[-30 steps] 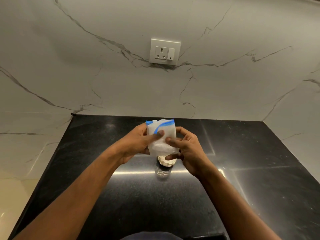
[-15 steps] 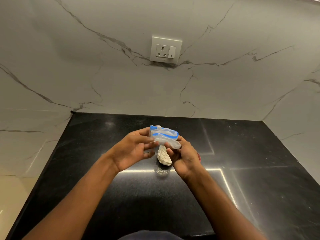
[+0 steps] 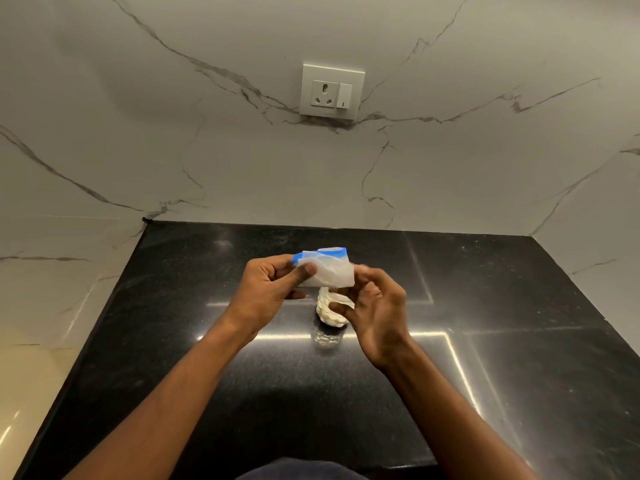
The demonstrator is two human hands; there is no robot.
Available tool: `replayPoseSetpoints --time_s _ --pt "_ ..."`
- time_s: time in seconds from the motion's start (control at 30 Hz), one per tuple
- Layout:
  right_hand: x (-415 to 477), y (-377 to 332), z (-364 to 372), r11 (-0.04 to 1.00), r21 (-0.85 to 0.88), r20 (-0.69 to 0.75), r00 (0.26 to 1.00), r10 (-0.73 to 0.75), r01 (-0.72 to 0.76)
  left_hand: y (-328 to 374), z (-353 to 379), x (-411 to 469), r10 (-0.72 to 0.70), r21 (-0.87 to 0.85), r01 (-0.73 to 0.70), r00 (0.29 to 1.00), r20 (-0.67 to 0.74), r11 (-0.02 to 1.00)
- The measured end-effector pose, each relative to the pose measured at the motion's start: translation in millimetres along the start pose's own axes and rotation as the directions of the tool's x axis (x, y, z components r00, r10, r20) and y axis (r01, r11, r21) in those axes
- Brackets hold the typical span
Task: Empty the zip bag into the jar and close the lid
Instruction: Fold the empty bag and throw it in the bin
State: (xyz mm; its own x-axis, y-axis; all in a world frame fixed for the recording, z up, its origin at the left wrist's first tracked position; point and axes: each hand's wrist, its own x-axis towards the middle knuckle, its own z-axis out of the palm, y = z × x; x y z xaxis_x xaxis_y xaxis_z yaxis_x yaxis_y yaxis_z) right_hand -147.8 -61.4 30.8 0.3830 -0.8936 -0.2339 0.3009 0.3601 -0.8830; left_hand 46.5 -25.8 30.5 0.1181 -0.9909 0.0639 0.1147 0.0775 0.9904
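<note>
The zip bag (image 3: 329, 271) is clear plastic with a blue zip strip. It is crumpled flat and held above the counter. My left hand (image 3: 273, 289) pinches its left side, thumb on the front. My right hand (image 3: 377, 306) curls its blurred fingertips against the bag's right edge, with its thumb lower, in front of the jar's mouth. The small clear jar (image 3: 325, 337) stands on the black counter (image 3: 173, 341) just below the bag. White pieces (image 3: 327, 315) are heaped above its rim. No lid is in sight.
A white marble wall with a socket and switch plate (image 3: 331, 91) rises behind the counter. Marble walls also close in the counter's left and right sides. The counter's front edge runs just before my body.
The bag went from upright over the jar to crumpled and flattened between my hands. It is now lifted off the heaped white pieces. My right hand has slid to the bag's right edge.
</note>
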Motion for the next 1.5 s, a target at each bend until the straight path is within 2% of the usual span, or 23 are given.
replayPoseSetpoints --time_s 0.1,0.3,0.4,0.47,0.57,0.63,0.73,0.87,1.0,1.1,1.17,1.33,1.5 --pt "-2.7 0.6 2.1 0.996 0.021 0.122 0.988 -0.091 0.089 -1.9 5.0 -2.4 -0.041 -0.024 0.040 0.998 -0.046 0.999" --pt "15.4 10.0 11.4 0.980 -0.078 -0.122 0.973 -0.194 0.185 -12.8 10.0 -8.9 -0.120 -0.020 0.119 0.988 -0.092 0.993" --pt "21.7 19.2 11.0 0.962 -0.145 -0.159 0.954 -0.253 0.230 -16.2 14.0 -12.3 -0.142 -0.050 0.136 0.981 -0.132 0.989" --pt "24.4 24.9 12.4 0.929 -0.252 -0.164 0.934 -0.317 0.271 -20.1 16.6 -15.8 -0.155 -0.065 0.146 0.974 -0.165 0.987" --pt "25.7 28.8 14.4 0.820 -0.441 -0.078 0.895 -0.440 0.365 -24.5 17.0 -22.9 -0.150 -0.047 0.143 0.962 -0.226 0.989" --pt "25.1 26.9 16.7 0.745 -0.528 0.042 0.888 -0.457 0.408 -26.5 12.4 -28.7 -0.109 0.011 0.117 0.951 -0.288 0.993" --pt "23.4 24.3 18.4 0.717 -0.567 0.209 0.912 -0.352 0.406 -25.6 -4.5 -40.6 -0.080 0.112 0.126 0.933 -0.352 0.986" --pt "23.5 29.2 31.1 0.834 -0.495 0.324 0.942 -0.084 0.244 -23.2 -40.9 -69.3 -0.125 0.111 0.204 0.863 -0.489 0.973" --pt "20.5 58.3 71.3 0.930 -0.364 0.223 0.964 0.143 -0.054 -24.0 -80.7 -103.0 -0.149 0.034 0.231 0.725 -0.672 0.972" --pt "8.1 90.4 112.8 0.946 -0.246 0.180 0.949 0.259 -0.211 -26.0 -121.6 -138.3 -0.159 -0.036 0.212 0.601 -0.783 0.977" --pt "-3.9 115.1 148.0 0.939 -0.188 0.180 0.929 0.323 -0.290 -28.3 -155.9 -170.1 -0.161 -0.053 0.208 0.546 -0.822 0.977" --pt "-45.8 193.7 251.7 0.871 -0.189 0.176 0.857 0.483 -0.452 -38.1 -252.7 -258.5 -0.179 -0.065 0.246 0.476 -0.861 0.967" --pt "-88.9 282.0 354.2 0.830 -0.110 0.161 0.814 0.557 -0.546 -50.2 -344.9 -336.0 -0.198 -0.052 0.319 0.443 -0.874 0.946"
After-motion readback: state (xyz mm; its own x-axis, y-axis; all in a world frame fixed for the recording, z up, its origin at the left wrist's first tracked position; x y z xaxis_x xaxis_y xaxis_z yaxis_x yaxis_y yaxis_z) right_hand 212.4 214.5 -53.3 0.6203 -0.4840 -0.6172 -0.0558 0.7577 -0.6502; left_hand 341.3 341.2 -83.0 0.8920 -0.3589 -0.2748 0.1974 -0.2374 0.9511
